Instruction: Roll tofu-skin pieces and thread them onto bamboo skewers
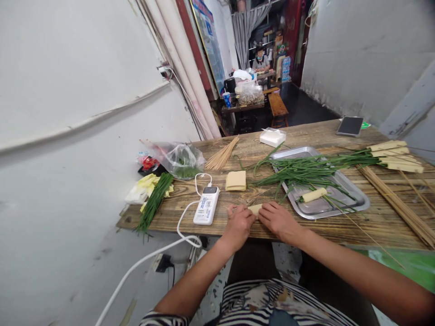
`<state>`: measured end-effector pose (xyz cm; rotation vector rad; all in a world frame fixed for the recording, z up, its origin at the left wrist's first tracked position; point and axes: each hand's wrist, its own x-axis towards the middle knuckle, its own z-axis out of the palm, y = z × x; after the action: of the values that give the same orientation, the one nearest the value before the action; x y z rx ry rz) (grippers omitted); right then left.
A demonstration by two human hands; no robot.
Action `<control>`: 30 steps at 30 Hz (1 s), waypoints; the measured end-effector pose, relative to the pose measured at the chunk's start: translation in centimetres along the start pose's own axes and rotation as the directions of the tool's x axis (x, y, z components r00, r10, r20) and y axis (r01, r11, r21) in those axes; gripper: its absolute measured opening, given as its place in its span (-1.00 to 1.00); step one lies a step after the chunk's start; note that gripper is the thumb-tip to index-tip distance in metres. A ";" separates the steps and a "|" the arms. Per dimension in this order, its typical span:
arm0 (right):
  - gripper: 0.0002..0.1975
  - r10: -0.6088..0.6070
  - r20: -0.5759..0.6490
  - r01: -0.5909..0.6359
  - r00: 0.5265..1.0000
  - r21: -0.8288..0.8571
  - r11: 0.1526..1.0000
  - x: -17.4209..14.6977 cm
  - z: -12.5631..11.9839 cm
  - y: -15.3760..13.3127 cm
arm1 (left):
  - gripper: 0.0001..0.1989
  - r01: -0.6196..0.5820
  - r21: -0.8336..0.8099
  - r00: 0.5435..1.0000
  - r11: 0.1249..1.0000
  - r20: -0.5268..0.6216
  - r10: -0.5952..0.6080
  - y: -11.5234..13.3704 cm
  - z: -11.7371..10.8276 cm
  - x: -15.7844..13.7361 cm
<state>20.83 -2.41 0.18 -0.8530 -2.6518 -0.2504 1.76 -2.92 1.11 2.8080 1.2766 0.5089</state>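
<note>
Near the table's front edge, my left hand [239, 222] and my right hand [277, 218] both close over a rolled tofu sheet [255, 208], one at each end. Its pale middle shows between them; the ends are hidden under my fingers. Just beyond lies a stack of square tofu sheets [235, 180]. To the right, a metal tray [360, 200] bears long green chives [299, 169] and one skewered tofu roll [314, 195] with green poking out. More skewered rolls [390, 156] are grouped at the table's right side.
A white power bank [206, 206] with a cable stands left of my hands. Chives [154, 201], a plastic bag [183, 158], bamboo skewers [222, 154], a tissue pack [273, 136] and a phone [350, 126] lie around the table. Another person [261, 61] sits far back.
</note>
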 end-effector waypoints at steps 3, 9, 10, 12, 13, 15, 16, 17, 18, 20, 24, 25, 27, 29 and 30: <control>-0.77 0.049 0.043 -0.050 0.998 0.009 0.999 0.1 0.1 0.0 | -0.79 0.037 0.005 0.999 0.999 -0.011 -0.037 0.1 0.0 -0.1; -0.79 0.101 0.118 -0.115 0.988 0.119 0.986 0.3 0.5 0.7 | -0.83 0.049 0.050 0.994 0.998 -0.103 -0.043 0.1 1.0 -1.0; -0.78 0.102 0.129 -0.120 0.986 0.141 0.983 0.3 0.6 0.9 | -0.83 0.049 0.049 0.991 0.998 -0.124 -0.043 0.0 1.2 -1.2; -0.75 0.096 0.151 -0.124 0.984 0.187 0.975 0.5 0.6 1.2 | -0.83 0.043 0.048 0.989 0.998 -0.147 -0.036 -0.2 1.4 -1.3; -0.74 0.091 0.161 -0.124 0.983 0.208 0.970 0.6 0.6 1.3 | -0.83 0.037 0.055 0.989 0.998 -0.145 -0.028 -0.2 1.4 -1.4; -0.73 0.074 0.174 -0.115 0.982 0.242 0.963 0.9 0.5 1.7 | -0.83 0.021 0.083 0.993 0.996 -0.120 -0.011 -0.3 1.4 -1.4; -0.73 0.066 0.179 -0.110 0.982 0.252 0.961 1.1 0.4 1.9 | -0.83 0.015 0.097 0.995 0.995 -0.103 -0.005 -0.3 1.4 -1.3; -0.73 0.061 0.184 -0.108 0.981 0.260 0.959 1.2 0.4 2.1 | -0.83 0.011 0.106 0.996 0.994 -0.086 -0.002 -0.4 1.3 -1.3; -0.72 0.060 0.189 -0.110 0.980 0.266 0.958 1.3 0.3 2.3 | -0.83 0.007 0.109 0.998 0.994 -0.069 0.000 -0.4 1.2 -1.2; -0.69 0.067 0.193 -0.120 0.979 0.278 0.953 1.4 0.2 2.5 | -0.82 0.003 0.094 0.999 0.996 -0.035 0.000 -0.5 1.0 -0.9; -0.70 0.148 0.108 -0.166 0.983 0.191 0.967 1.1 0.2 1.6 | -0.80 0.010 0.046 0.999 0.999 0.044 -0.012 -0.8 0.3 -0.2; -0.72 0.153 0.072 -0.162 0.986 0.146 0.976 0.9 0.3 1.2 | -0.79 0.012 0.039 0.998 0.999 0.059 -0.014 -0.9 0.1 0.0; -0.76 0.139 0.020 -0.140 0.990 0.072 0.988 0.5 0.6 0.4 | -0.77 0.011 0.028 0.997 1.000 0.078 -0.013 -0.9 -0.2 0.3; -0.76 0.132 0.010 -0.133 0.991 0.047 0.990 0.3 0.9 -0.1 | -0.76 0.013 0.027 0.996 1.000 0.084 -0.015 -0.9 -0.3 0.4; -0.75 0.138 0.017 -0.139 0.990 0.053 0.989 0.3 1.0 -0.1 | -0.75 0.016 0.028 0.997 0.999 0.080 -0.018 -0.9 -0.3 0.3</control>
<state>20.28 -2.09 -0.63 -1.0189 -2.5845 -0.1374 1.26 -2.13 1.37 2.8061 1.3006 0.3764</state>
